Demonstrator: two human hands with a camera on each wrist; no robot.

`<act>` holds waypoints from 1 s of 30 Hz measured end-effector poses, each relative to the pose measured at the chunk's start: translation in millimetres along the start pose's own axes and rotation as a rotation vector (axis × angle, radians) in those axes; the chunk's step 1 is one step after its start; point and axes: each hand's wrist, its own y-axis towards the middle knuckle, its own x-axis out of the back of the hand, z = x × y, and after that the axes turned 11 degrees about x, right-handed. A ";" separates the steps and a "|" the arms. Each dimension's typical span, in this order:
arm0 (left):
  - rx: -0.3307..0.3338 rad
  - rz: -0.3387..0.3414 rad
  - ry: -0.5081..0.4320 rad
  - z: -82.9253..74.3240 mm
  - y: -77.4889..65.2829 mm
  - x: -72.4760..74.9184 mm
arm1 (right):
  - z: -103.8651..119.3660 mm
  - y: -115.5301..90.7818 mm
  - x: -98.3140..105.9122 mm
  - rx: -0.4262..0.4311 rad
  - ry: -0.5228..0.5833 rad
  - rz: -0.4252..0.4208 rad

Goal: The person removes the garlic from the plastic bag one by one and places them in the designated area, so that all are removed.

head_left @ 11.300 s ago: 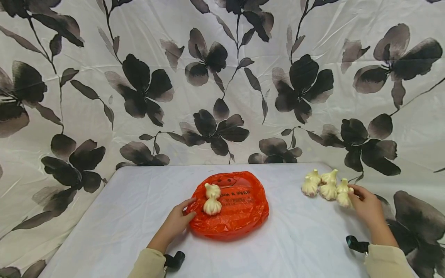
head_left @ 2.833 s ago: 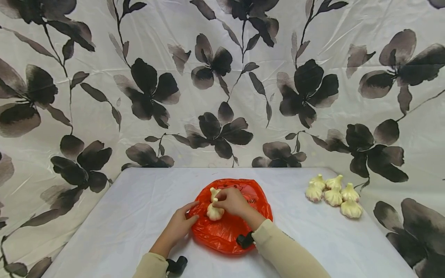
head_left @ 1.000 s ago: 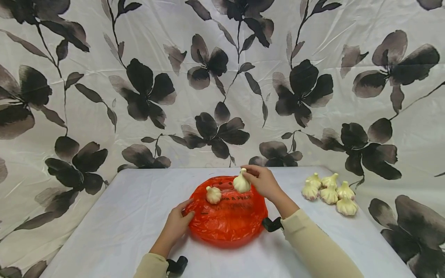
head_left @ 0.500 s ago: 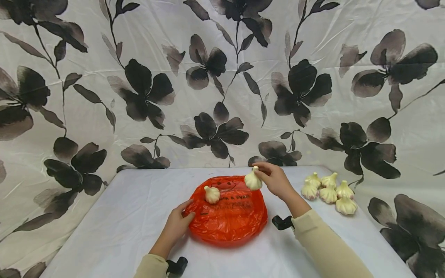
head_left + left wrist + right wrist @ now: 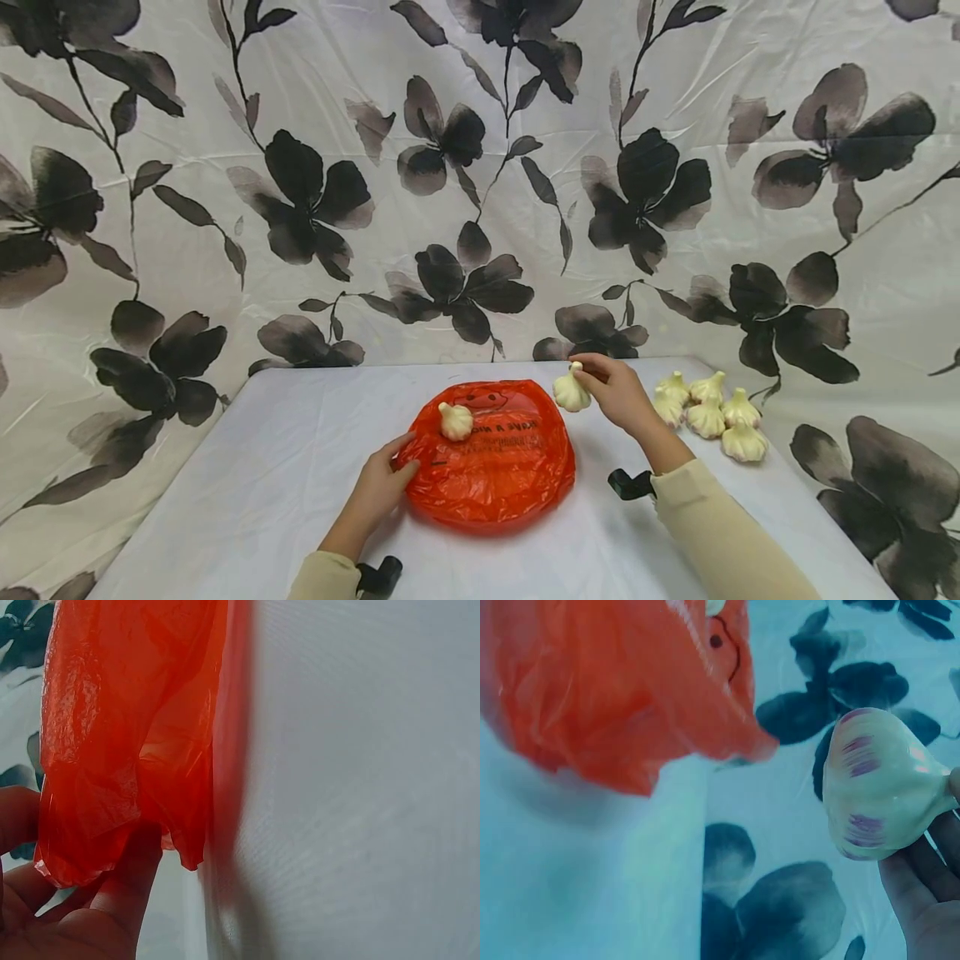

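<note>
A round shape wrapped in a red plastic bag stands mid-table with dark print on top. One garlic bulb lies on its upper left part. My left hand grips the left edge of the bag; in the left wrist view the fingers reach under the red plastic, the thumb on the other side. Just right of the bag, my right hand pinches another garlic bulb by its stem, held above the table. The right wrist view shows purple streaks on this bulb.
Several more garlic bulbs sit grouped at the table's right back. White cloth covers the table, and a flower-patterned cloth hangs behind it.
Two bulbs sat on the bag earlier. My right hand has since taken one and moved right with it, past the bag's right edge. The left hand has stayed at the bag's edge.
</note>
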 end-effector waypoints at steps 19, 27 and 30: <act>0.005 0.013 -0.006 2.0 0.9 1.3 | -28.1 -25.1 42.6 -0.089 -0.090 -0.041; 0.008 0.019 0.001 1.6 0.6 2.8 | -35.3 -39.0 61.0 -0.122 -0.120 -0.078; 0.010 0.022 -0.001 2.1 1.3 2.8 | -39.2 -45.2 66.6 -0.133 -0.113 -0.102</act>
